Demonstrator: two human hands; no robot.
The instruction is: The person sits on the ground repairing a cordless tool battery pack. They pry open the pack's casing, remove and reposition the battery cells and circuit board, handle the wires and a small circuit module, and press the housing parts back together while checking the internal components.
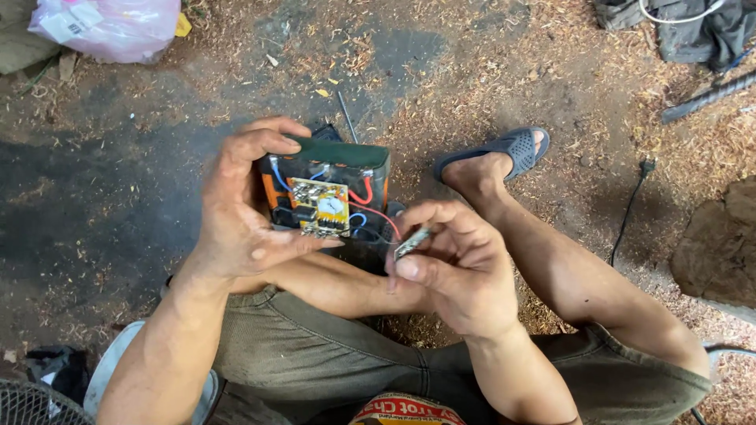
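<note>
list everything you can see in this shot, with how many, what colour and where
battery pack: one, orange and black with green top, centre, held up
circuit board: one, yellow, on the pack's face
wires: several, red and blue, around the board
small metal part: one, silvery, right of the pack
plastic bag: one, pink, top left
sandal: one, grey, on a foot
cable: one, black, right
fan grille: one, grey, bottom left
left hand: gripping the pack
right hand: pinching the metal part
</note>
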